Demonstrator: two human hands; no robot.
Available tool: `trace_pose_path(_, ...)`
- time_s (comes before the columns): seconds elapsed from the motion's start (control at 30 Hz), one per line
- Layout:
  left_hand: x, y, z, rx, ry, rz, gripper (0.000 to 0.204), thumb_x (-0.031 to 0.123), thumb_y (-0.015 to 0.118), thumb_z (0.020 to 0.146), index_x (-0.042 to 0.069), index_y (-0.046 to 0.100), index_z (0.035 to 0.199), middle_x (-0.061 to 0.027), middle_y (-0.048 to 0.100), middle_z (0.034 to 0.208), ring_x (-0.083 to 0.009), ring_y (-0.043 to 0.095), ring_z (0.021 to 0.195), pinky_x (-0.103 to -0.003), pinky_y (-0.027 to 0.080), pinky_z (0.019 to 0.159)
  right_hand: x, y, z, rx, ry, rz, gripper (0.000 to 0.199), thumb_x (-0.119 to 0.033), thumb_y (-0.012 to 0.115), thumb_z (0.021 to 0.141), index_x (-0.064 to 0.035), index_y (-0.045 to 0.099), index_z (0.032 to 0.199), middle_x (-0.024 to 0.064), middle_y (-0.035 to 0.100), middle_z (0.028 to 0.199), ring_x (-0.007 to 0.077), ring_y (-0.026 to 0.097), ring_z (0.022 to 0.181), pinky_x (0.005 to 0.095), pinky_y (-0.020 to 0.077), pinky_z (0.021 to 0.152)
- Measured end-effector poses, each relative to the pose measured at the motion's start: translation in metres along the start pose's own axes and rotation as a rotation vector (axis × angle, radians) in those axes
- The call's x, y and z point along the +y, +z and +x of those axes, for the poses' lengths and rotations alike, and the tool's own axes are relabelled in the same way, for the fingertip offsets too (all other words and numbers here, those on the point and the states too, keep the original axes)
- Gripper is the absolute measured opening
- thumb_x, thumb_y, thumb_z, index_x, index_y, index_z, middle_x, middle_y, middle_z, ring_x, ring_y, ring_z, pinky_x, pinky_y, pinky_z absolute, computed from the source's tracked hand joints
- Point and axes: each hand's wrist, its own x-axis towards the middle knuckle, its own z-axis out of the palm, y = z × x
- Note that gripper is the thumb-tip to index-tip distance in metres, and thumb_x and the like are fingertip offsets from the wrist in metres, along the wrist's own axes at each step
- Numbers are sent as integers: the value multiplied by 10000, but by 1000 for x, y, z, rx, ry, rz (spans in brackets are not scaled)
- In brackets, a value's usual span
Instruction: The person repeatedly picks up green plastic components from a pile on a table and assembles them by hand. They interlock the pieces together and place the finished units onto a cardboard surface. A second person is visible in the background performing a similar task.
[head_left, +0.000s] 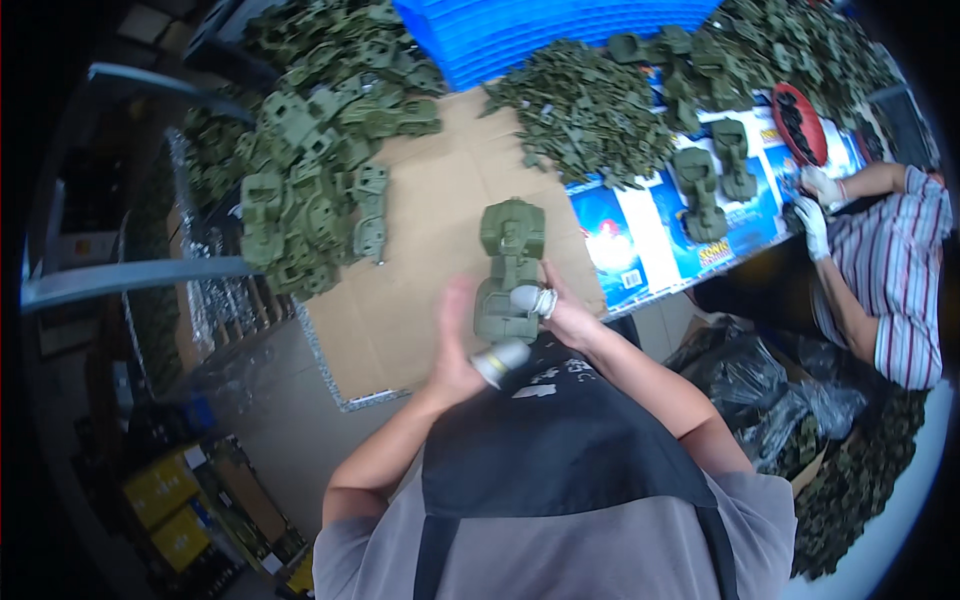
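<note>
An olive-green plastic toy vehicle body [513, 232] is in front of me, at the near part of the cardboard. My right hand [568, 318] grips its right side, with a white-wrapped thumb lying over the top. Its other fingers are hidden beneath the part. To the left of the vehicle body, my left hand [457, 362] is blurred by motion. It appears empty, its fingers stretched upward and its thumb, also covered in white, spread well away from them.
Olive vehicle parts [305, 190] pile up at left. Small green pieces [590, 105] heap before a blue crate [560, 40]. Two vehicle bodies [700, 190] lie at right. A gloved co-worker [880, 245] works beside a red bowl [812, 130]. Black plastic bags [740, 370] sit below.
</note>
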Motion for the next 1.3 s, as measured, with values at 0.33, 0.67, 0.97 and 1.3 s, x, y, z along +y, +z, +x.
trace_pose_path(0.33,-65,8,-20,-209,-379,-166,961,-128,409,617,127,-19,1439,-243,268,1387,-319,307,1291,-363,278,1037,-14,-33,-18,-189,-434,-1026,1065,-249,709,712,-48,-65,1415,273,229,1408,342,351,1266,350,303,1029)
trace_pose_path(0.67,-63,-66,-16,-110,-731,-1264,654,333,567,841,99,274,1377,-187,458,1255,-320,537,1076,-438,449,899,-30,-112,78,639,-884,-1736,381,-228,636,740,-87,573,1088,208,519,1098,388,503,980,450,455,797)
trace_pose_path(0.97,-82,-41,17,-15,-785,-947,700,411,570,841,-7,293,1330,-159,470,1258,-255,544,1084,-340,433,923,-132,-146,109,530,-578,-2084,237,-133,507,786,-114,517,1022,189,617,866,332,627,717,431,499,614)
trace_pose_path(1.3,-36,-23,41,-344,-788,-766,432,199,647,826,21,502,1192,-10,588,977,-71,567,846,-226,478,726,-56,-1,-2,-33,-736,-1572,234,-61,621,759,-58,609,993,166,625,911,359,608,799,406,488,736)
